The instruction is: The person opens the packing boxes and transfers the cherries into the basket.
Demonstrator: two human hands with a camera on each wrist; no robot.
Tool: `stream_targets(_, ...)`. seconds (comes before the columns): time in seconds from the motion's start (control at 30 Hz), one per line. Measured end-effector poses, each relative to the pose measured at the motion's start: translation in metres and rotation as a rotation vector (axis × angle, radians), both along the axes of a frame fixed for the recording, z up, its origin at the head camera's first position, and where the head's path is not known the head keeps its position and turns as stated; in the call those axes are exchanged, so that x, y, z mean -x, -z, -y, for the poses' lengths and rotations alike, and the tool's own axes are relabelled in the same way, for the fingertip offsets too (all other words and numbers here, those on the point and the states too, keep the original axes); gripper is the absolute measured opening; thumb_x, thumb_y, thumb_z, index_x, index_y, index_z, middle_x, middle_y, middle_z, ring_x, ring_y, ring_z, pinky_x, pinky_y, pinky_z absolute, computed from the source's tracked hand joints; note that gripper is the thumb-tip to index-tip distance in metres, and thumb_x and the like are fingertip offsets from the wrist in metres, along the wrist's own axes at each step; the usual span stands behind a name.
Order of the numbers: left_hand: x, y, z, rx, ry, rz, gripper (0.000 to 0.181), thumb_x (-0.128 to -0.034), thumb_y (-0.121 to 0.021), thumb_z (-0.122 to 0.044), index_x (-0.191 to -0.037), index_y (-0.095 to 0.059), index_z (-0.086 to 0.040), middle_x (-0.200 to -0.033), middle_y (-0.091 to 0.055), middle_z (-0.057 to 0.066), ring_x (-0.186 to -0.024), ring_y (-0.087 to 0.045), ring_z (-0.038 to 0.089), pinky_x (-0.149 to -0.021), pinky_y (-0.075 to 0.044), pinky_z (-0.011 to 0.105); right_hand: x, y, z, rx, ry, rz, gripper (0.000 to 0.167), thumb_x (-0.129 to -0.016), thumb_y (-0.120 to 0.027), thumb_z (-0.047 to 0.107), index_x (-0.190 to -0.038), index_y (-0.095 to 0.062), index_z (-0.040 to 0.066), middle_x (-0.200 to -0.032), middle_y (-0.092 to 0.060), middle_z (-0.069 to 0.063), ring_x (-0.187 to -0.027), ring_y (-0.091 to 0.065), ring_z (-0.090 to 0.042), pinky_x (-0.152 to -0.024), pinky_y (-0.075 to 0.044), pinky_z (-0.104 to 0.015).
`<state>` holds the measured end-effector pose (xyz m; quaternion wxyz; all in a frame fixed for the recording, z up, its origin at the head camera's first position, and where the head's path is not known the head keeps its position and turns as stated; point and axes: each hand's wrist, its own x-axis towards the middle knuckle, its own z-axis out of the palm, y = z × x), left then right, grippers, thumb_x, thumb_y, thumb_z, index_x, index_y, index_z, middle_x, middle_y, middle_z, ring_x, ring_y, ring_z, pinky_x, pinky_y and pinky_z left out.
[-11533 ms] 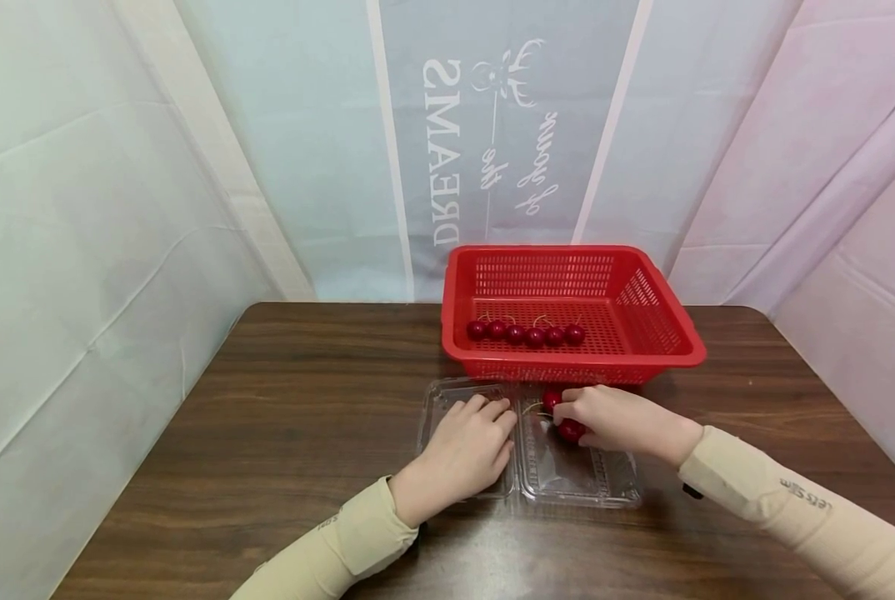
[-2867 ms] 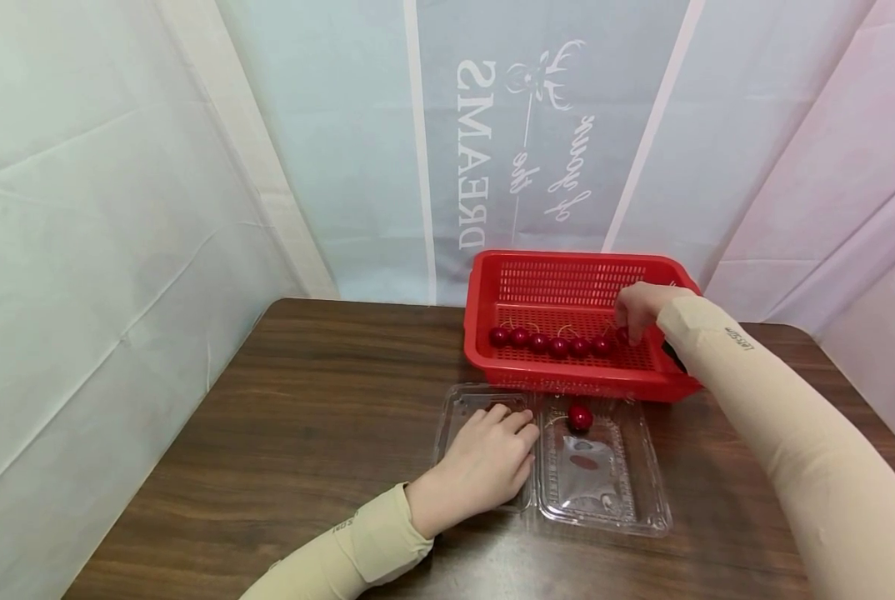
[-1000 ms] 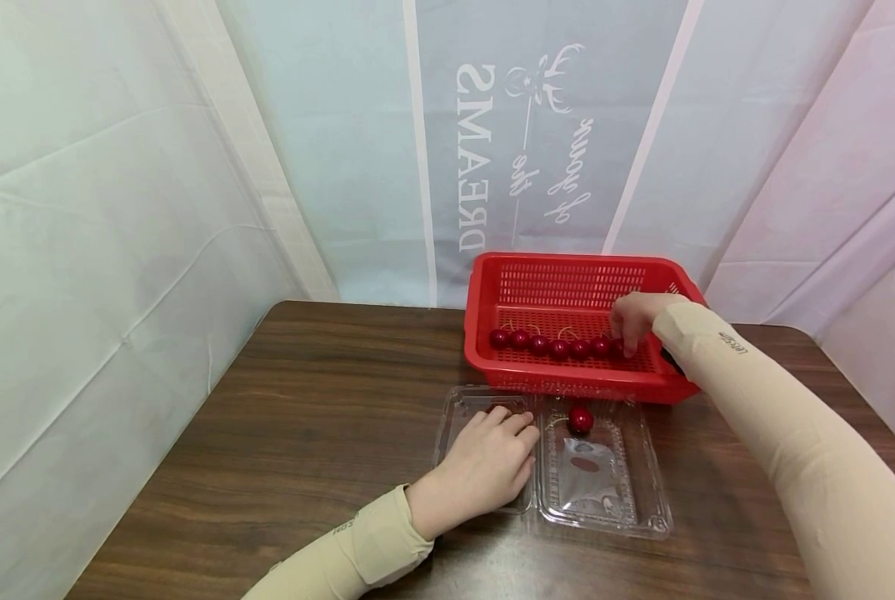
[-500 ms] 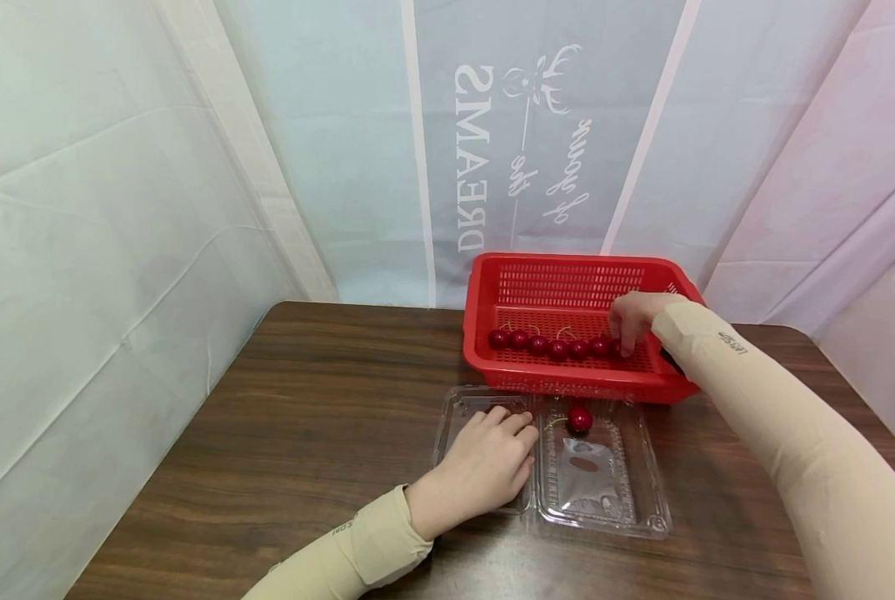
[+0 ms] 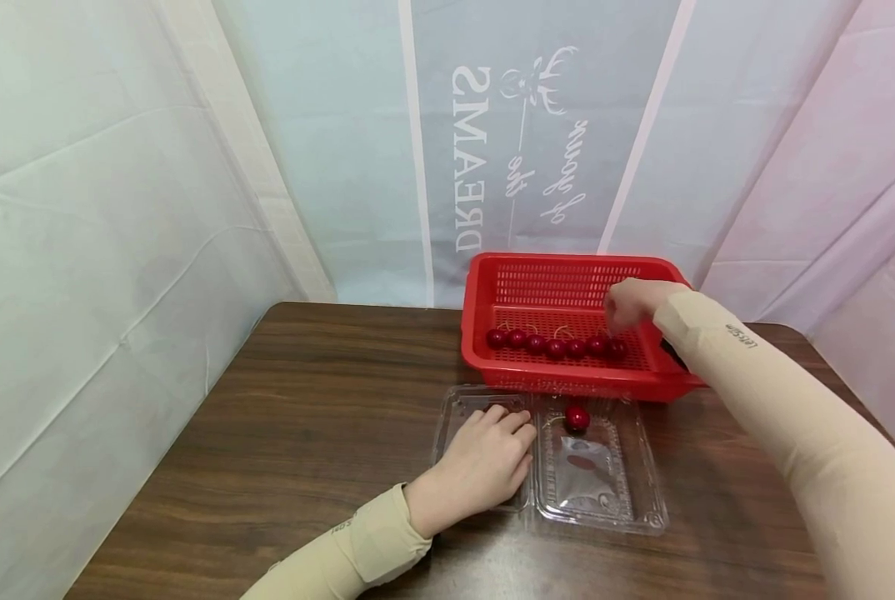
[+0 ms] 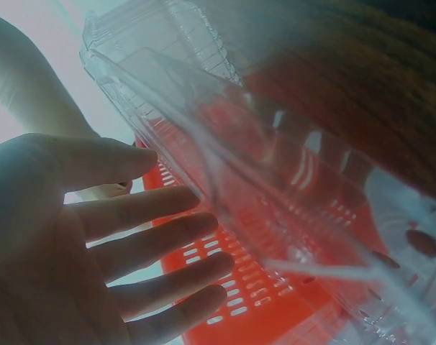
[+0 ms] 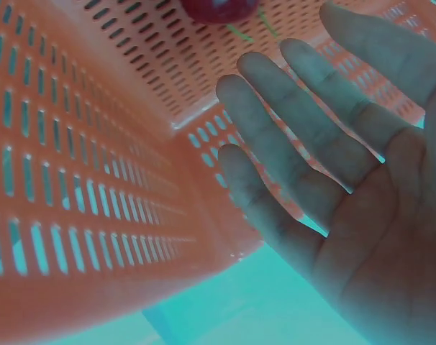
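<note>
My left hand [image 5: 481, 458] rests on the left half of a clear hinged plastic box [image 5: 597, 510]. In the left wrist view its fairly straight fingers [image 6: 157, 233] meet the box's edge. One dark red cherry [image 5: 577, 418] with a stem lies in the right half. Inside the red plastic basket [image 5: 472, 321], several cherries [image 5: 556, 348] form a row along the near side. My right hand [image 5: 635, 303] hovers over the row's right end, holding nothing. Its fingers [image 7: 311, 129] are spread and loosely extended in the right wrist view, where part of a cherry [image 7: 219, 6] shows.
The basket stands just behind the plastic box on a brown wooden table [image 5: 305, 417]. A fabric backdrop [image 5: 342, 150] hangs behind the table's far edge, with more cloth at both sides.
Earlier, my right hand was at two cherries in the box; one is there now. A cherry joined the row's right end, and my right hand has just released it and lifted. Left hand stays.
</note>
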<state>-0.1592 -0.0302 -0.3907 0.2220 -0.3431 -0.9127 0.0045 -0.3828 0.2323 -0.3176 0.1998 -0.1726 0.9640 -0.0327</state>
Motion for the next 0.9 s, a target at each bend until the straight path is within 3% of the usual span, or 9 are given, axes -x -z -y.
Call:
stream_targets(0.2,0.000,-0.002,0.000,-0.001,-0.002,0.000,0.021,-0.0838,-0.064,-0.031,-0.099,-0.068,-0.017,-0.113,-0.067,-0.002,-0.092,-0.059,0.017,-0.071,-0.047,0.030,-0.006,-0.012,0.005,-0.023,-0.090,-0.034,0.013,-0.081,-0.068,0.017,-0.092,-0.069,0.008,-0.086,-0.065,-0.007,-0.077,-0.057,-0.022,-0.068,-0.052,-0.038)
stream_targets(0.37,-0.001,-0.003,0.000,0.000,0.002,-0.004,0.021,-0.0839,-0.064,-0.031,-0.099,-0.068,-0.017,-0.112,-0.067,-0.002,-0.091,-0.058,0.017,-0.071,-0.047,0.030,-0.009,-0.018,0.005,-0.039,-0.170,-0.070,0.011,-0.083,-0.068,0.019,-0.088,-0.067,0.009,-0.086,-0.065,-0.004,-0.075,-0.055,-0.019,-0.065,-0.048,-0.034)
stream_targets(0.6,-0.003,-0.002,0.001,-0.003,0.004,0.001,0.021,-0.0838,-0.064,-0.030,-0.100,-0.068,-0.017,-0.112,-0.067,-0.002,-0.092,-0.058,0.017,-0.071,-0.047,0.030,-0.017,-0.024,0.004,-0.007,-0.203,-0.104,0.014,-0.082,-0.071,0.023,-0.088,-0.066,0.011,-0.087,-0.066,-0.003,-0.080,-0.058,-0.020,-0.073,-0.051,-0.041)
stream_targets(0.9,-0.003,-0.002,0.000,-0.002,0.013,0.007,0.022,-0.0841,-0.063,-0.029,-0.102,-0.068,-0.017,-0.113,-0.067,-0.002,-0.093,-0.058,0.017,-0.072,-0.047,0.030,-0.039,-0.032,0.006,0.052,-0.230,-0.146,0.024,-0.080,-0.074,0.021,-0.100,-0.068,0.011,-0.095,-0.069,-0.004,-0.088,-0.063,-0.020,-0.081,-0.053,-0.046)
